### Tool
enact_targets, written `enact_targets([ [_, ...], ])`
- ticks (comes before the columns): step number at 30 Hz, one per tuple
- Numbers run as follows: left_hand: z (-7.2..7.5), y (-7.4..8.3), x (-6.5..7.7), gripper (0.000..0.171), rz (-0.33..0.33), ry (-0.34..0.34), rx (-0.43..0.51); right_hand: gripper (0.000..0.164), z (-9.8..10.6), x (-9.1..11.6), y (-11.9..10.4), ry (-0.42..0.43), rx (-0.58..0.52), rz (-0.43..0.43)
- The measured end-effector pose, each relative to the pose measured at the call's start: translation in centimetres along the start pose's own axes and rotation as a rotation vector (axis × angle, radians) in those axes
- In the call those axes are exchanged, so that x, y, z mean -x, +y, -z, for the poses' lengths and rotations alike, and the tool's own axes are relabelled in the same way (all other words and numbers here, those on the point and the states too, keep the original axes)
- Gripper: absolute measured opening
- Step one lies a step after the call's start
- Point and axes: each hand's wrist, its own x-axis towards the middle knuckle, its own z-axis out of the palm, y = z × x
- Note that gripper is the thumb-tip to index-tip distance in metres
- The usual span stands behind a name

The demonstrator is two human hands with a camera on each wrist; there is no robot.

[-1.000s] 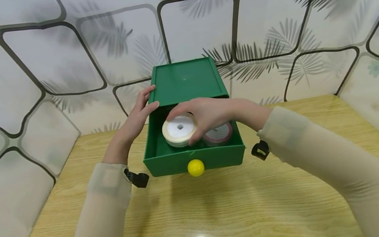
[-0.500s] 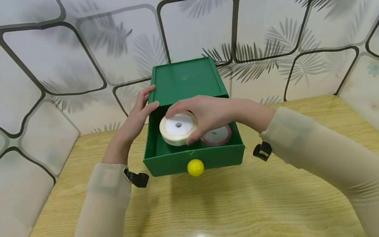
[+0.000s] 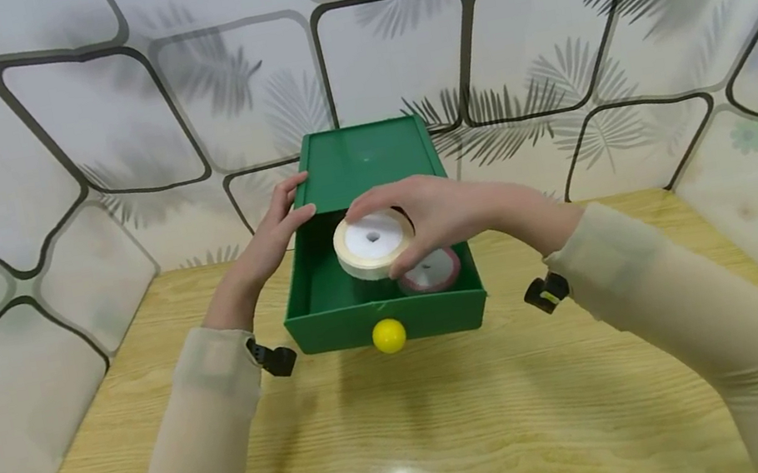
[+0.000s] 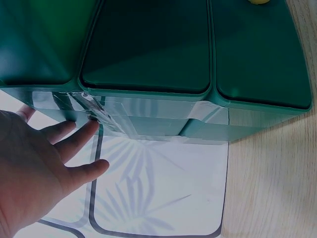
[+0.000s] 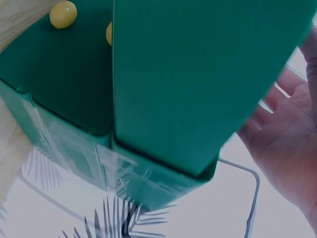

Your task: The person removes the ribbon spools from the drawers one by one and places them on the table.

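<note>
My right hand (image 3: 446, 208) pinches a cream ribbon spool (image 3: 373, 236) with a white centre between thumb and fingers, over the pulled-out top drawer (image 3: 335, 330) of a green drawer unit (image 3: 369, 162). A second ribbon spool (image 3: 437, 270), edged in pink, lies in the drawer's right side, partly covered by that hand. My left hand (image 3: 270, 234) rests its fingertips on the unit's left side; in the left wrist view its fingers (image 4: 79, 141) are spread at the taped side wall. The right wrist view shows the palm beyond the drawer, with the held spool hidden.
The drawer front carries a yellow knob (image 3: 389, 336). Closed drawers (image 4: 146, 49) sit below the top one, with further yellow knobs (image 5: 63, 15) on them. The unit stands on a wood-grain table (image 3: 502, 418), against a patterned wall covering (image 3: 393, 56).
My right hand has raised the cream spool and shifted it slightly right, so more of the drawer floor shows. My left hand keeps its place on the unit.
</note>
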Motion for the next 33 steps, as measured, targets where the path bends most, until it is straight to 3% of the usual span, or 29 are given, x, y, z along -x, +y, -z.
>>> enact_targets([
  [13, 0.0, -0.1, 0.1, 0.062, -0.006, 0.001, -0.012, 0.071, 2.3, 4.1, 0.5, 0.084, -0.025, -0.051],
  [33, 0.0, -0.1, 0.2, 0.062, 0.002, 0.000, -0.036, 0.072, 4.0, 11.5, 4.2, 0.256, 0.040, -0.193],
])
